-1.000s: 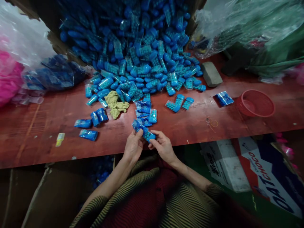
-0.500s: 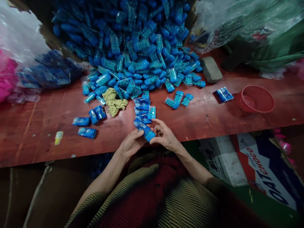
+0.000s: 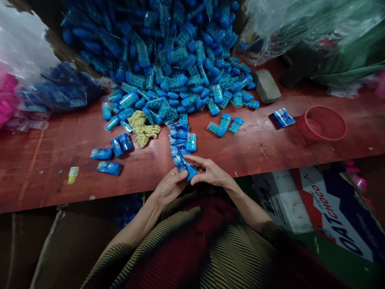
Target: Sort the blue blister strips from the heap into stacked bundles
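Observation:
My left hand [image 3: 169, 187] and my right hand [image 3: 210, 173] meet at the near edge of the red table [image 3: 48, 160], both pinching one small blue capped container [image 3: 185, 167] with a printed label round it. Just beyond it lies a short row of labelled blue containers [image 3: 179, 138]. A big heap of blue containers [image 3: 180, 60] filled with tiny balls spills down from the back of the table. Three more labelled containers [image 3: 110, 154] lie to the left of my hands.
A crumpled yellow cloth [image 3: 142, 128] lies by the heap. A red mesh basket [image 3: 323, 123], a grey block [image 3: 267, 86] and one labelled packet [image 3: 282, 117] sit at the right. Plastic bags stand at both back corners. Cardboard boxes [image 3: 325, 208] stand under the table.
My hands have turned the container between them and drawn it slightly nearer the table edge. My right fingers have stretched out over it. The view has drifted a little.

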Tool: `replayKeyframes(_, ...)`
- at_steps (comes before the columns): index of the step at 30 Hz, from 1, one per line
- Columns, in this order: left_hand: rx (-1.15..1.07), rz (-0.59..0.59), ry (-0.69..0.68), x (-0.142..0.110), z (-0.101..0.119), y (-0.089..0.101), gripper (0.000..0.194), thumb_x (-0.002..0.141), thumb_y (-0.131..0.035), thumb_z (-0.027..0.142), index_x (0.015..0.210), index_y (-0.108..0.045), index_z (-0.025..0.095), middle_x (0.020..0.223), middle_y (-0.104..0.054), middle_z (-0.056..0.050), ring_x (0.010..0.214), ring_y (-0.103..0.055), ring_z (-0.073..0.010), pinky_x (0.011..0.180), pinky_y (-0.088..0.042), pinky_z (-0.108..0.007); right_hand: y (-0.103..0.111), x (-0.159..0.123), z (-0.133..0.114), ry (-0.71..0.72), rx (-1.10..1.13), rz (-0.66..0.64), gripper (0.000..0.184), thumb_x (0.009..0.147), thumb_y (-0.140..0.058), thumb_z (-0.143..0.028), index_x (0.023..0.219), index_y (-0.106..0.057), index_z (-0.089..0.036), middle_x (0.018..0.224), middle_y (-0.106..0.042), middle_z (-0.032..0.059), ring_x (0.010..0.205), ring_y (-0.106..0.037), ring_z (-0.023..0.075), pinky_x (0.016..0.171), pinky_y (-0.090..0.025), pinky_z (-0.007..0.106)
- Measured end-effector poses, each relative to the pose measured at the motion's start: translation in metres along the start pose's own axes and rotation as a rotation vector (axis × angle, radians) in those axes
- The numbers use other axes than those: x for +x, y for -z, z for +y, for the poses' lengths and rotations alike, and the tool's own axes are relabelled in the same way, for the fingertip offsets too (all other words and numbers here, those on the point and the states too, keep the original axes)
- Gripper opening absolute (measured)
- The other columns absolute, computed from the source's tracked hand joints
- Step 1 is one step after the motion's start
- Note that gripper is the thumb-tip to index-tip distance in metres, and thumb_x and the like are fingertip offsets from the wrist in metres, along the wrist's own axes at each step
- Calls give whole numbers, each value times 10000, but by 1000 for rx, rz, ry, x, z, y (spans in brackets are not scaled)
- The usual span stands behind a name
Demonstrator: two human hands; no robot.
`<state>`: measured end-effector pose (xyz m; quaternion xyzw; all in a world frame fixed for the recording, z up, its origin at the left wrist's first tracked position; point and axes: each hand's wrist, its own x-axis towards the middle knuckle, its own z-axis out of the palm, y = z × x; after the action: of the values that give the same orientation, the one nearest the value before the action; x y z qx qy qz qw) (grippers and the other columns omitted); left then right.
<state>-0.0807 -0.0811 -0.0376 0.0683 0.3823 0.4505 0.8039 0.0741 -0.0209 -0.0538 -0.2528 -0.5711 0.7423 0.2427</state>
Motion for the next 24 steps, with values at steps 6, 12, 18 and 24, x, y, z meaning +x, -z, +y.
replayKeyframes(6,10,38,-21,0,-4,-4,271,631,-794,292,828,-688,140,798,-702,-30,763,-629,-143,827,-454,-269,1,-1,5,-2,-23,-1,715,696,-750,-277,1350,-461,-286,1057,-650,4,945,-601,168,857,-486,322)
replayKeyframes(12,31,56,-19,-1,-1,-7,258,655,-773,253,866,-692,128,861,-708,-47,801,-634,-150,869,-453,-295,6,-1,8,4,-169,23,702,735,-717,-327,1374,-427,-295,922,-666,-23,772,-603,137,772,-504,304)
replayKeyframes(18,-4,136,-156,3,-17,-8,313,672,-760,357,866,-704,118,868,-714,-72,872,-644,-190,925,-457,-344,-8,1,19,74,-414,240,569,783,-663,-379,1322,-504,-291,689,-580,-61,561,-475,97,640,-461,243)
replayKeyframes(24,-185,292,-336,-23,14,13,260,727,-693,424,760,-687,166,833,-727,-45,915,-664,-231,918,-491,-400,-10,5,20,93,-432,183,555,794,-653,-390,1311,-507,-252,704,-539,-57,538,-424,77,566,-411,209)
